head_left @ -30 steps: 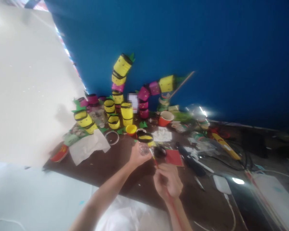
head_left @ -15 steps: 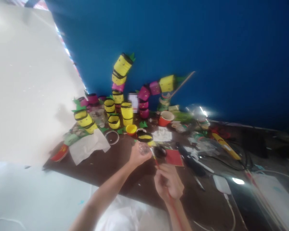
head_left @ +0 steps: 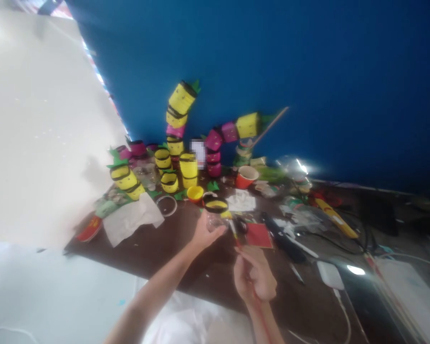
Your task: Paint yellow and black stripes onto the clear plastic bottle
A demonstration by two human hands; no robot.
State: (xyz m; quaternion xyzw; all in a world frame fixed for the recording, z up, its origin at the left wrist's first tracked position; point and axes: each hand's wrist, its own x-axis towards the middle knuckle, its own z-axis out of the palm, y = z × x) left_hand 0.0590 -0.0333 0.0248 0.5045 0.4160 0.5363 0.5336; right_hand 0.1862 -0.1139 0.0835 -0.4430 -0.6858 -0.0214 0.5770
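Note:
My left hand (head_left: 205, 232) is closed around a clear plastic cup (head_left: 215, 221), low over the brown table. A yellow-lined ring with a black rim (head_left: 217, 206) shows directly above the clear plastic; I cannot tell whether the two are joined. In my right hand (head_left: 255, 273) is a slim paintbrush (head_left: 235, 235) with a red handle, gripped between closed fingers. Its pale tip points up and away, close to the right side of the cup; contact cannot be made out. A dark round object (head_left: 241, 225) and a red square (head_left: 259, 235) lie beyond the right hand.
Yellow cups (head_left: 189, 171) with black bands, a tall yellow and pink stack (head_left: 177, 117) and an arched magenta stack (head_left: 214, 139) stand toward the blue wall. An orange-red paper cup (head_left: 246, 177), white tissue (head_left: 241, 200), a yellow cutter (head_left: 337, 219) and a white charger (head_left: 330, 274) lie about.
The brush and my right hand have shifted slightly right, and the tip is a little away from where it was. My left hand keeps its hold, with the cup barely moved.

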